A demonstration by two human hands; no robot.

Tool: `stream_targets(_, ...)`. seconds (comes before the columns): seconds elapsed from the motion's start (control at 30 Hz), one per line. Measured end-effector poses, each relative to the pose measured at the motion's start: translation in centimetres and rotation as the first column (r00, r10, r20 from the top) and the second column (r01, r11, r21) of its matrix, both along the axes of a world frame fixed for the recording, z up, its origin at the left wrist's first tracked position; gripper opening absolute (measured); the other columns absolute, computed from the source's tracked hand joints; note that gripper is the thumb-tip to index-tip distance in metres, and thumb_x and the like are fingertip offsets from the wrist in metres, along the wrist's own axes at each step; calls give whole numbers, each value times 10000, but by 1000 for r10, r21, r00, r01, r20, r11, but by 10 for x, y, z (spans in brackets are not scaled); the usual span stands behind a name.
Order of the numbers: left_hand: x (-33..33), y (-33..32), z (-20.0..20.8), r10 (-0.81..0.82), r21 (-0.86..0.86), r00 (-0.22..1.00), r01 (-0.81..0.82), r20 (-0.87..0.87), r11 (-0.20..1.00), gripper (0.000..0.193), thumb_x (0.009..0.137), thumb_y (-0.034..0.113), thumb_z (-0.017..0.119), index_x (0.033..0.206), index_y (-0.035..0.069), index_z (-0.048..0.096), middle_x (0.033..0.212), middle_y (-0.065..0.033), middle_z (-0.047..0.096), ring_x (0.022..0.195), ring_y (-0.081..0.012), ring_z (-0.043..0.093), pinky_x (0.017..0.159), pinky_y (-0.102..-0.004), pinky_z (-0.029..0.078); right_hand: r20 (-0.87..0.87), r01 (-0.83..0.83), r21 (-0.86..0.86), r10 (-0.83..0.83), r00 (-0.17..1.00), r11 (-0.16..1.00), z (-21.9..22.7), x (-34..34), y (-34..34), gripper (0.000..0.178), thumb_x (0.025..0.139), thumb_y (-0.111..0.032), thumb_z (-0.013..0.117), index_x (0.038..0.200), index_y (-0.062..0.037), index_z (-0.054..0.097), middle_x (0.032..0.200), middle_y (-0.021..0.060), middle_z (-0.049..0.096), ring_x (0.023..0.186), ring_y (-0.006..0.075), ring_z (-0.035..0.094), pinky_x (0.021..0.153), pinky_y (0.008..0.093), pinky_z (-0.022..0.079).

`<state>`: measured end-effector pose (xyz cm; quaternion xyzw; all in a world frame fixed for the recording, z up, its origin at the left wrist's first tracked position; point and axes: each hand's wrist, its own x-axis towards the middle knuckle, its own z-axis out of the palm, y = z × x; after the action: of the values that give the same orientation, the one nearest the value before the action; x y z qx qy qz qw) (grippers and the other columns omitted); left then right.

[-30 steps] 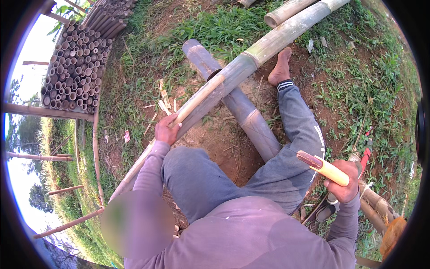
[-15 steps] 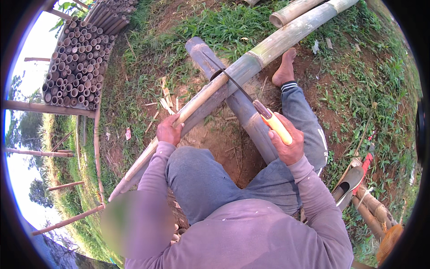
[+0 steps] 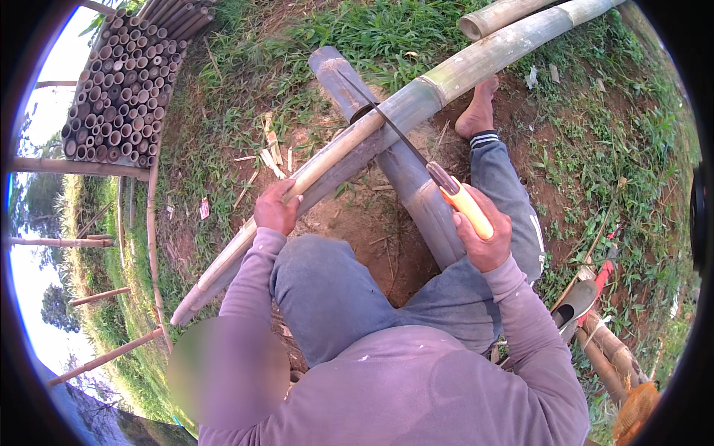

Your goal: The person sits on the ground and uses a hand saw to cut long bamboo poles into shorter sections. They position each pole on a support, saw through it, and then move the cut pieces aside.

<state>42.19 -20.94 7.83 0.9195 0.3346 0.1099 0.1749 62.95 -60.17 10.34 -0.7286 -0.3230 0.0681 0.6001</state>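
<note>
Right hand (image 3: 485, 236): grip wrapped round the yellow handle (image 3: 474, 212), its proper hold, of a dark blade (image 3: 401, 135). Left hand (image 3: 276, 207): grip curled over a long bamboo pole (image 3: 476, 76); likely stiff, heavyish, smooth. Pole lies across a grey bamboo log (image 3: 425, 212); blade contact unclear. Beyond: stacked bamboo tubes (image 3: 119, 97).

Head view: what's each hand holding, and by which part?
The right hand holds the dark-bladed tool by its yellow handle; the left hand grips the long, pale bamboo pole along its lower-left part.
</note>
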Motion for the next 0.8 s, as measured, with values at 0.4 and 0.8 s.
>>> stream_targets(0.4,4,0,5,34,-17,999,-34,-31,999,402,810,161,889,1199,108,804,1234,-126,784,1151,-306,743,1047,-395,568,24,26,-2,-26,999,1000,0,6,21,485,927,-61,795,1373,58,646,1153,212,787,989,243,801,847,335,615)
stream_targets(0.8,-44,-3,-4,-253,302,961,274,-107,913,518,842,185,833,1325,136,650,1275,-100,689,1203,-323,668,1015,-448,521,15,50,-5,-50,999,999,-14,13,23,463,938,-97,801,1356,44,663,1198,184,786,1088,258,786,927,346,602)
